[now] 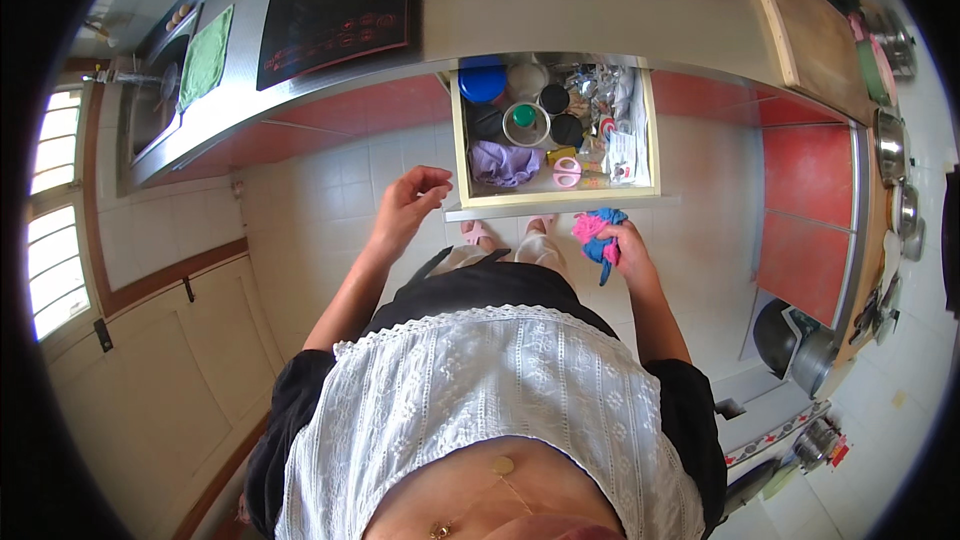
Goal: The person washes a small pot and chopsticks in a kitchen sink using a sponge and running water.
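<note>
An open drawer (462, 155) stands pulled out below the counter in front of me. Inside lie a crumpled purple cloth or bag (507, 164), scissors with pink handles (567, 174), a jar with a green top (524, 120), a round blue lid (482, 83) and clear packets (612, 90). Just off the drawer's left front corner, my left hand (408, 205) hangs with loosely bent fingers and nothing in it. My right hand (632, 248) grips a bunched pink and blue cloth (600, 238), below the drawer's right front edge.
A black cooktop (340, 5) is set in the steel counter (560, 0), with a green cloth (207, 55) by the sink (160, 100) at the left. On the right are a wooden board (800, 30), red cabinet fronts (808, 190) and pots (812, 360). My feet stand beneath the drawer.
</note>
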`<action>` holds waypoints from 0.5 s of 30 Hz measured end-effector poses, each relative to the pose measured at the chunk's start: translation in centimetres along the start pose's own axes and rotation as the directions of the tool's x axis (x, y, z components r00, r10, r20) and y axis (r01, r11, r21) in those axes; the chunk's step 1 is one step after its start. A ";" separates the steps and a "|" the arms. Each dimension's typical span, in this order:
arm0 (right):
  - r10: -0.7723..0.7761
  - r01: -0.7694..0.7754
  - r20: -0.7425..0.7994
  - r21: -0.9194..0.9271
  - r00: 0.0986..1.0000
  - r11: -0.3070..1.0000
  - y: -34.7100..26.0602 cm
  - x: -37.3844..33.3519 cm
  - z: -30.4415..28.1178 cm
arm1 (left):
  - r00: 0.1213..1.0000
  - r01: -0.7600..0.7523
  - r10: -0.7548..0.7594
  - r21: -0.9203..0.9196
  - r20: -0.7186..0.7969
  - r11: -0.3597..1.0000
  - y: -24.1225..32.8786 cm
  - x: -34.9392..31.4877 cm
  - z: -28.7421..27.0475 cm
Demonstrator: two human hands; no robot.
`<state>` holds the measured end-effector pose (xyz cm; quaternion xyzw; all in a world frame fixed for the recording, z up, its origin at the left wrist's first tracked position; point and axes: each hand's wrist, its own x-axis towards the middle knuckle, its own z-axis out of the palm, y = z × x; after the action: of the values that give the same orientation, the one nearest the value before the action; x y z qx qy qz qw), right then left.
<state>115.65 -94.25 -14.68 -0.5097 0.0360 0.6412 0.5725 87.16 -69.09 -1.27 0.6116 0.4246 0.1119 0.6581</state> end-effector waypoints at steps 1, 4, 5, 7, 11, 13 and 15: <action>-0.021 0.021 0.038 -0.007 0.999 1.000 0.0 -0.4 0.1 | 1.000 -0.003 0.003 0.050 -0.004 0.999 -0.4 0.6 0.4; -0.019 0.019 0.004 0.039 1.000 0.999 0.0 -1.3 1.7 | 0.998 0.006 -0.013 0.125 0.053 0.992 -0.3 2.0 2.2; -0.031 0.031 -0.004 0.024 1.000 0.999 0.1 -1.3 1.6 | 0.998 -0.025 0.013 0.190 0.062 0.982 -0.2 2.7 2.7; -0.053 0.052 -0.018 -0.006 0.998 0.999 0.0 -1.3 1.7 | 0.995 -0.086 0.063 0.315 0.084 0.945 0.2 4.0 3.8; 0.054 -0.059 0.108 0.044 0.993 0.997 -1.9 -2.9 1.5 | 0.991 -0.102 0.050 0.461 0.124 0.882 1.7 4.9 5.1; 0.124 -0.130 0.201 0.015 0.972 0.991 -2.2 -3.8 0.6 | 0.990 -0.108 0.052 0.462 0.132 0.880 2.0 4.6 5.1; 0.064 -0.069 0.182 0.019 0.981 0.997 -4.3 -5.4 2.3 | 0.989 -0.051 -0.011 0.423 0.144 0.905 1.8 4.4 5.0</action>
<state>116.63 -95.13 -7.48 -0.4404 0.0087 0.7033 0.5579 94.00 -69.26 -2.10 0.7511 0.3841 -0.0208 0.5365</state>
